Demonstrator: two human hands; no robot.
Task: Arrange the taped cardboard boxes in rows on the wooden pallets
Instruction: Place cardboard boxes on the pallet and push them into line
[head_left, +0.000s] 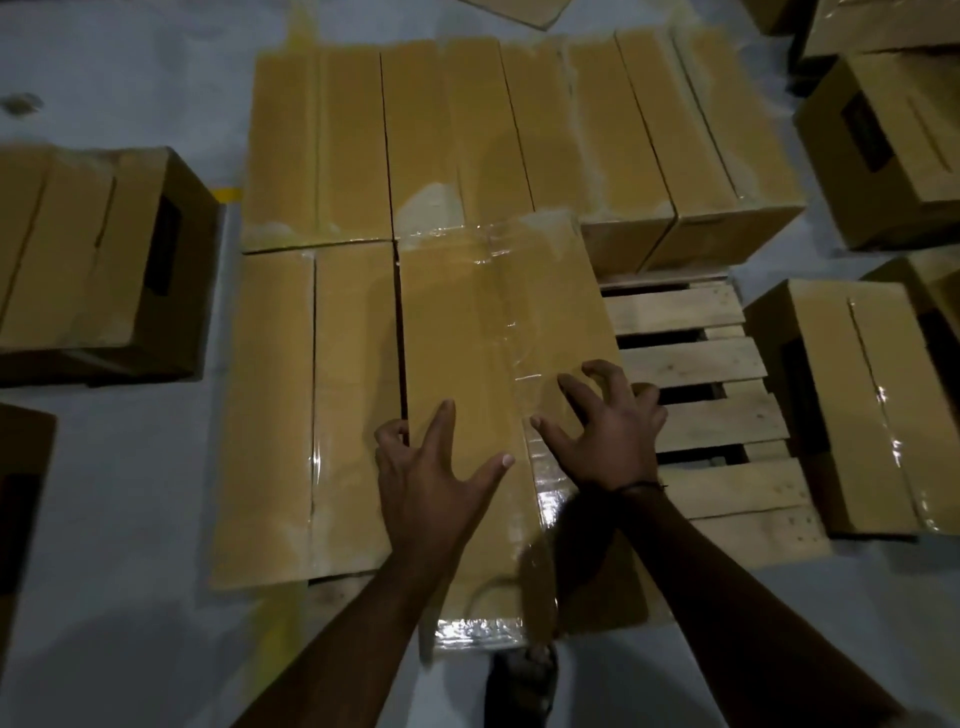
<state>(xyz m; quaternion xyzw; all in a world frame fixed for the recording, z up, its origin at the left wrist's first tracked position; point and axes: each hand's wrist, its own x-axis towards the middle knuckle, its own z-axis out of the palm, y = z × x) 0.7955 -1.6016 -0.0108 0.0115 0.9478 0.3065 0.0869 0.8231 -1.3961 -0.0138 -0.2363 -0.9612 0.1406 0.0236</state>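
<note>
A long taped cardboard box (478, 338) lies on the wooden pallet (696, 364), second in the near row, next to another taped box (306, 395) on its left. Both my hands are on its near top. My left hand (431, 467) has spread fingers over the left half, near the gap between the two boxes. My right hand (602, 421) rests on the right half with its fingers arched, tips on the cardboard. Behind, a back row of several taped boxes (519, 135) fills the pallet's far side.
Bare pallet slats show to the right of the held box. More cardboard boxes stand on the pale floor: one at the left (104, 260), others at the right (841, 400) and upper right (883, 145). A sandalled foot (524, 680) is under the box's near end.
</note>
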